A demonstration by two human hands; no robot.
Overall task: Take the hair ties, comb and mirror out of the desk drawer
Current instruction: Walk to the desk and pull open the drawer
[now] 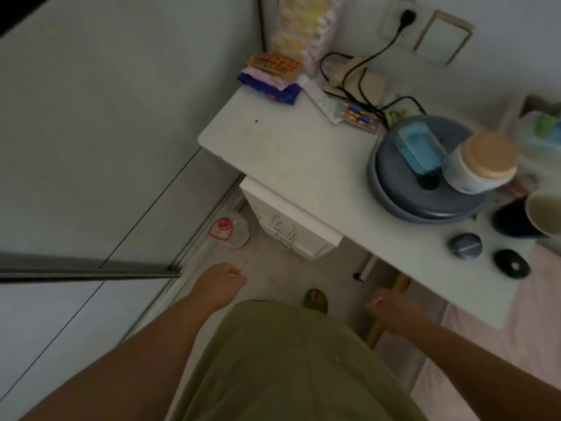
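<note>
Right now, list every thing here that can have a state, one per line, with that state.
Drawer unit: all drawers shut, handles facing out.
Left hand: loosely curled, holding nothing.
Right hand: loosely curled, holding nothing.
Plug: plugged into the wall socket.
Jar: lid on, resting on the grey appliance.
Grey appliance: lid closed.
Cup: upright; contents unclear.
Floor container: red clasp, seems closed.
</note>
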